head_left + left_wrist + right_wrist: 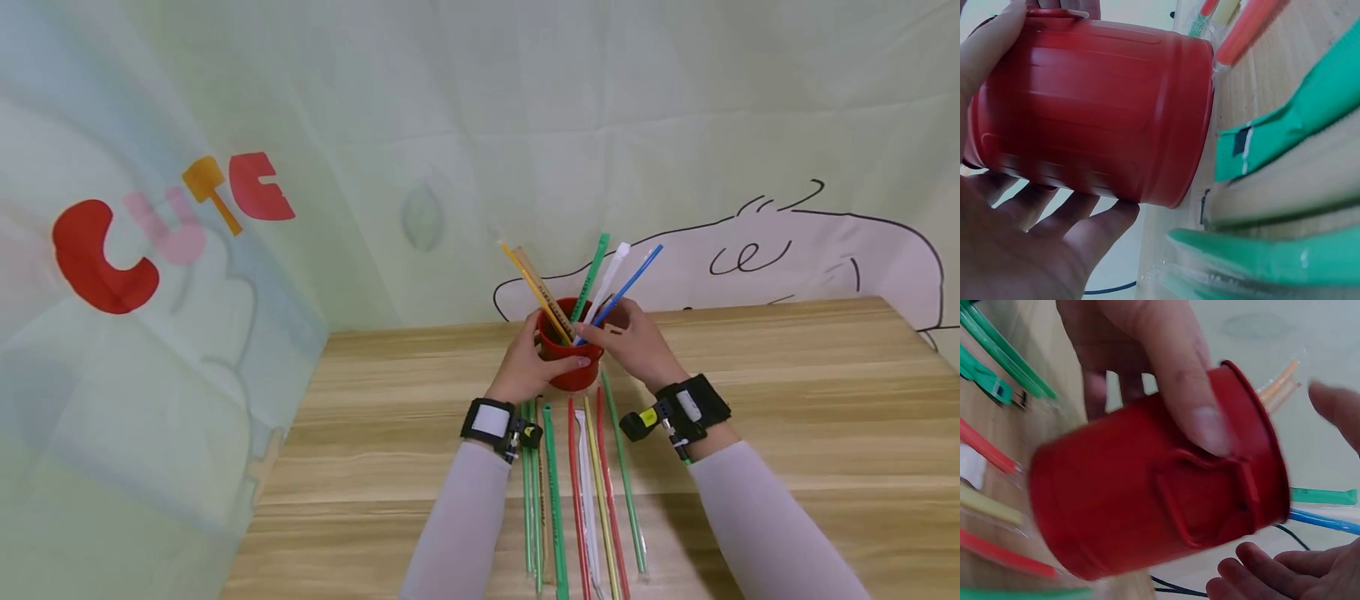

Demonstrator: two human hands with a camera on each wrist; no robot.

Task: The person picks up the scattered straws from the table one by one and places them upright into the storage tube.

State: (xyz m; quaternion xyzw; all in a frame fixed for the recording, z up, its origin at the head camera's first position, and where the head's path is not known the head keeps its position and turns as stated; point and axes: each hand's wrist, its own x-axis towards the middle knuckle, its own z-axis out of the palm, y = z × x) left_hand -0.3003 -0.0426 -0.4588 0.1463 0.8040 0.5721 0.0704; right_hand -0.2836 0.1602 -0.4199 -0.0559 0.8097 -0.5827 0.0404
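My left hand (pixel 520 367) grips a small red bucket (pixel 573 378) from its left side, thumb across the front and fingers behind, as the left wrist view also shows. Wrapped drinking straws stand in it: a yellow straw (pixel 526 277) and a brown one lean left, while a green straw (pixel 596 265), a white straw (pixel 611 271) and a blue straw (pixel 639 272) lean right. At the rim's right side is my right hand (pixel 639 348), beside the blue straw. In the right wrist view its thumb and fingers are spread well apart. A wire loop handle (pixel 1175 515) shows on the bucket.
On the wooden table (pixel 390 450), several more wrapped straws lie lengthwise between my forearms, among them a wide green straw (pixel 553 492), a red straw (pixel 577 492) and a yellow straw (pixel 600 492). A printed curtain (pixel 420 125) hangs behind the table and at its left.
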